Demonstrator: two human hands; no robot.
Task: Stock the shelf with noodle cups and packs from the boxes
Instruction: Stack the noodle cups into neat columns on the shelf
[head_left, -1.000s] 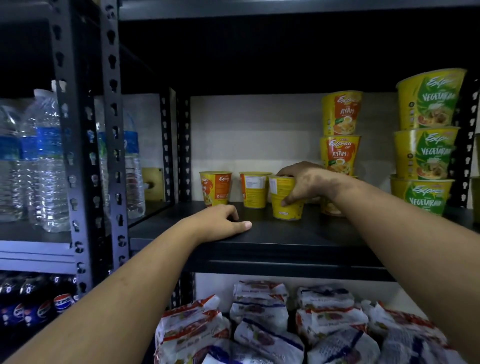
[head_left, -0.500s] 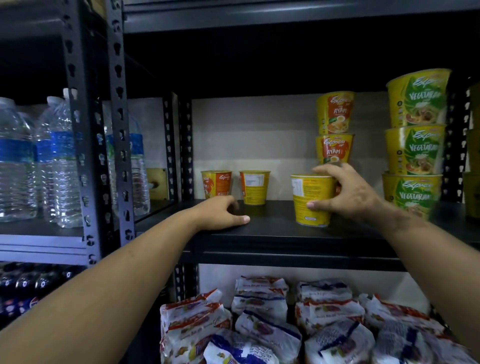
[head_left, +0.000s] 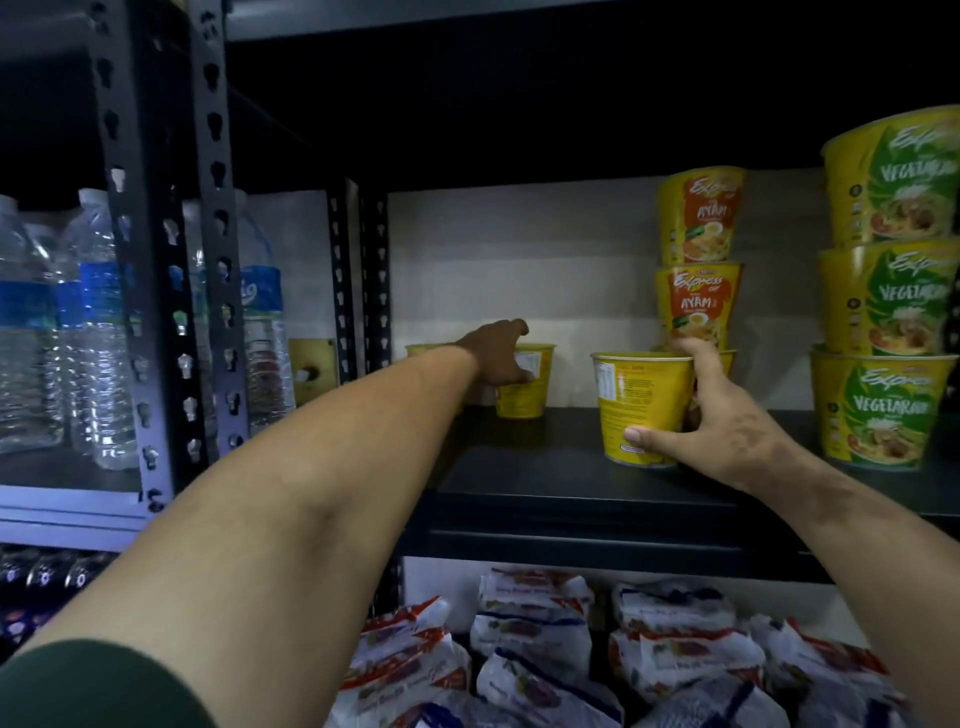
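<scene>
The right hand (head_left: 719, 415) gripped a yellow cup (head_left: 641, 408) standing on the black shelf (head_left: 545, 483), thumb low on its front, fingers curled round its far rim. Left of that cup, the left hand (head_left: 498, 353) reached to the shelf's back, fingers curled round a smaller cup (head_left: 524, 395). Right of the held cup stood stacked Ayam cups (head_left: 698, 260).
</scene>
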